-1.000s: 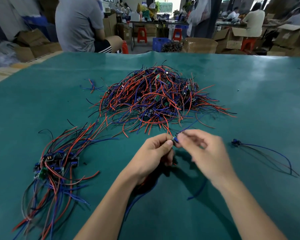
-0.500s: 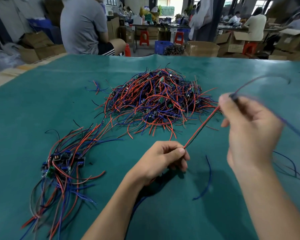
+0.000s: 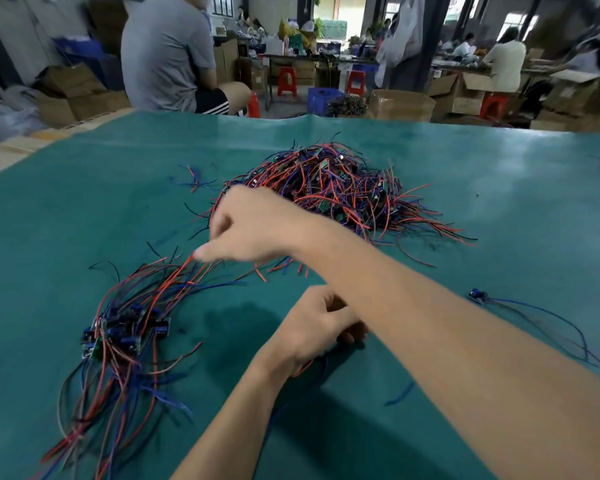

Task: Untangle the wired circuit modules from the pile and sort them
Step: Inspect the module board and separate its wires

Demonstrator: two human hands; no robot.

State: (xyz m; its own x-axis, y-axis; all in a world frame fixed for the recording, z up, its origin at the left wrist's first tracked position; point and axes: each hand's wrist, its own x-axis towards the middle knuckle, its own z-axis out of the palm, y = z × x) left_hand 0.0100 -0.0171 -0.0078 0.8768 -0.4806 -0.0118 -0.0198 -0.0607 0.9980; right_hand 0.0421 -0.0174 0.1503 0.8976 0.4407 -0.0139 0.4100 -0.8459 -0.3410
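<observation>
Wires light, limp, snagging easily; taking hold at module body. Right hand (image 3: 257,226) fingers (image 3: 201,252) pinching red wire (image 3: 184,271) over sorted bundle (image 3: 125,327); left hand (image 3: 319,327) curling round wires.

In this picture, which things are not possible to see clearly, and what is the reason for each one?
- Head view: what the left hand holds; its curled fingers and the right forearm cover it.
- Head view: whether the right hand pinches a wire; motion blur smears its fingertips.
- Head view: near-left edge of the tangled pile; the right hand hides it.
- Head view: wire ends of the sorted bundle; cut off by the bottom edge.
</observation>
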